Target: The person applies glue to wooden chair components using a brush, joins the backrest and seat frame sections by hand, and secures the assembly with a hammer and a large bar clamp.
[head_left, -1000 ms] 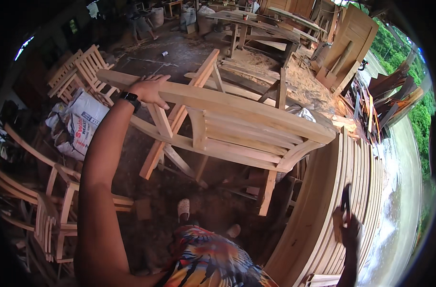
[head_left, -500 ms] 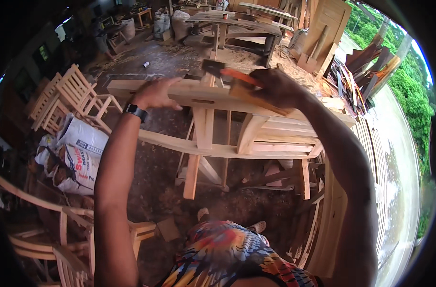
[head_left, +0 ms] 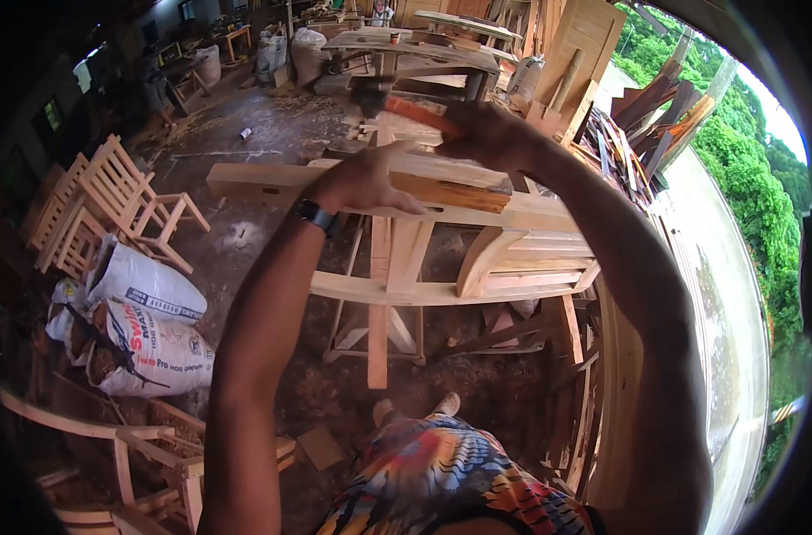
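A: Floor and furniture around you?
B: You've got a dark, debris-strewn floor (head_left: 205,143), slatted wooden chairs (head_left: 119,189) at frame left, a long workbench (head_left: 424,53) top centre.
A: Walls, windows?
B: Your upper left: dim wall (head_left: 67,105), small greenish window (head_left: 51,114). Leaning door panel (head_left: 589,49), upper right.
A: Light?
B: Your daylight's on the right, by the greenery (head_left: 727,152); left side's dark.
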Demonstrator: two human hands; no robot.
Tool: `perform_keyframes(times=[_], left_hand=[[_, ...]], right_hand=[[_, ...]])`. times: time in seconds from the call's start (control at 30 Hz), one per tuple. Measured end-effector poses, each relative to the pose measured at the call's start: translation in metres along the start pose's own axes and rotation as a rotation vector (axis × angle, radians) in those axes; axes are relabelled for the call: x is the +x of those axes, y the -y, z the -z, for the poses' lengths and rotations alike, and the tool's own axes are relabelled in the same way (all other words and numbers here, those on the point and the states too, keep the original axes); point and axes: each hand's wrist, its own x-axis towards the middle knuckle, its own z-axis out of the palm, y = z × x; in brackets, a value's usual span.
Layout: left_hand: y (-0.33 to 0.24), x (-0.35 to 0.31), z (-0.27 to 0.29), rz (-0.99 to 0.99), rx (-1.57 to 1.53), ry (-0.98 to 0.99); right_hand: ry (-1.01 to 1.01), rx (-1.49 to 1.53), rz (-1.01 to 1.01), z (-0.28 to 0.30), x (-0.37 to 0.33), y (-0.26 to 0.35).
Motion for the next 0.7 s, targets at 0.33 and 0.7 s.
perform_keyframes(times=[0.33,0.7], left_hand=[[0.025,-0.005,0.004,-0.074,-0.085,-0.123],[0.024,-0.005,-0.001,-0.051,-0.265,-0.086]], right_hand=[[0.005,-0.007,-0.263,0.048,-0.105,0.02],[-0.53,0.055,-0.171,0.077,-0.079,0.022]])
